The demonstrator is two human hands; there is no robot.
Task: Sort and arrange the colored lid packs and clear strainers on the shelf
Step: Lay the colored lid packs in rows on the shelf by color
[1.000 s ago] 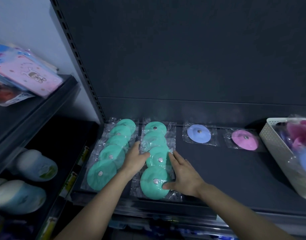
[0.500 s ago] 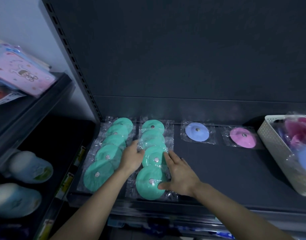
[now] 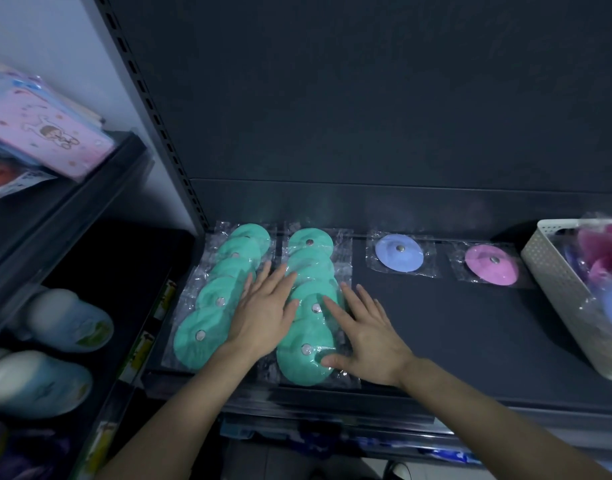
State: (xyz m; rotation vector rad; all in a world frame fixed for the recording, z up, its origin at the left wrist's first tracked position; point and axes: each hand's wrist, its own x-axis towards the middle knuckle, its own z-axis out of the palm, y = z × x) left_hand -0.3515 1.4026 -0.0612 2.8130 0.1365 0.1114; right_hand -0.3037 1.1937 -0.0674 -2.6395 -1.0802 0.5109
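Both the left hand and right hand lie flat, fingers straight, gripping nothing, on the green lid packs at the left of the shelf; seemingly squaring rows, they should press evenly.

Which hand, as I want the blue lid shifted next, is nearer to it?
Right. The right hand rests on the right green row, left of the blue lid and toward the shelf front; the left hand lies farther left, at the left green row.
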